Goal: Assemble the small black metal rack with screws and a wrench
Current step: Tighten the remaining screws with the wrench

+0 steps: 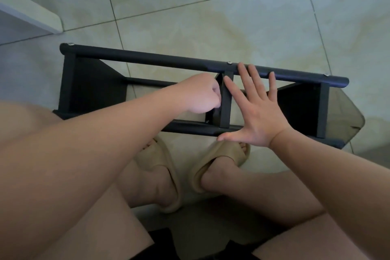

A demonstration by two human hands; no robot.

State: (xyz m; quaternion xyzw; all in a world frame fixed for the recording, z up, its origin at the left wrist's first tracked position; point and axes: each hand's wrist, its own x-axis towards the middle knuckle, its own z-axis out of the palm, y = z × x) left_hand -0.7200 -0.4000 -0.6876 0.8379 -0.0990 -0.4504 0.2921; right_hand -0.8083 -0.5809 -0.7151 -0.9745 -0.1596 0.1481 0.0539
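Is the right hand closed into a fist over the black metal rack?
No, the right hand is open, fingers spread across the black metal rack.

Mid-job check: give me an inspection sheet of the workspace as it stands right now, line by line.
Surface: pale tiled floor; the rack stands on it.
Job's things: black metal rack, three screw heads on its far rail; wrench not seen.
Clutter: nothing seen.
Hands: left hand curled against the middle crosspiece, whatever it holds is hidden; right hand flat, fingers spread, fingertips on the far rail, thumb on the near rail.
Cables: nothing seen.
Surroundings: beige slippers on the person's feet beside the near rail; white panel at far left.
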